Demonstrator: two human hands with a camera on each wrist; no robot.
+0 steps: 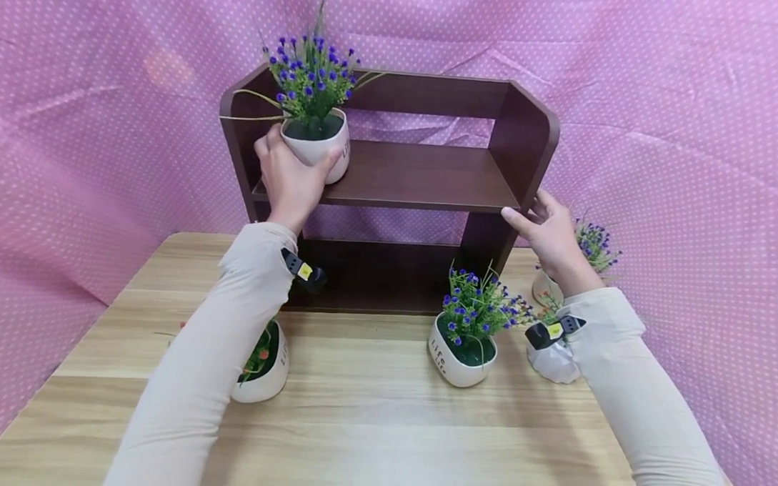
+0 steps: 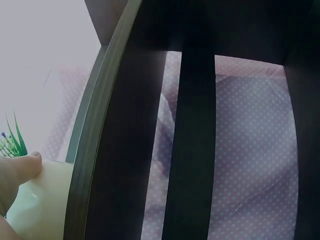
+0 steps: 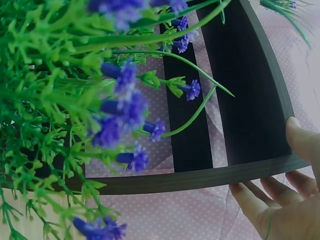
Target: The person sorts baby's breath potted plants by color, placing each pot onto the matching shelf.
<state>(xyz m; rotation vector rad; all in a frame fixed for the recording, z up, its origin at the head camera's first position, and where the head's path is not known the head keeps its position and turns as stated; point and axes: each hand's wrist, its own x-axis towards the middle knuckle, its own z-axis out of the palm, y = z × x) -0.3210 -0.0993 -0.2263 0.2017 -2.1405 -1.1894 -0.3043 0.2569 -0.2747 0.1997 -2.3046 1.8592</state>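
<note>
My left hand (image 1: 292,179) grips a white pot (image 1: 316,149) of purple artificial flowers (image 1: 313,76) at the left end of the upper board of a dark brown two-tier shelf (image 1: 423,174). The thumb lies on the pot's front right and the fingers go round its left side. In the left wrist view, part of the pot (image 2: 42,200) shows beside the board's edge. On the shelf's right side panel, my right hand (image 1: 550,231) holds on, its thumb at the front edge and its fingers outside. The right wrist view shows these fingers (image 3: 282,192) against the panel.
A second purple-flowered pot (image 1: 462,353) stands before the shelf on the wooden table (image 1: 370,428). Left of it, a pot with red flowers (image 1: 262,371) is partly behind my left sleeve. Near my right wrist are a faceted white pot (image 1: 554,362) and another purple-flowered plant (image 1: 595,246). Pink dotted cloth (image 1: 688,139) hangs around.
</note>
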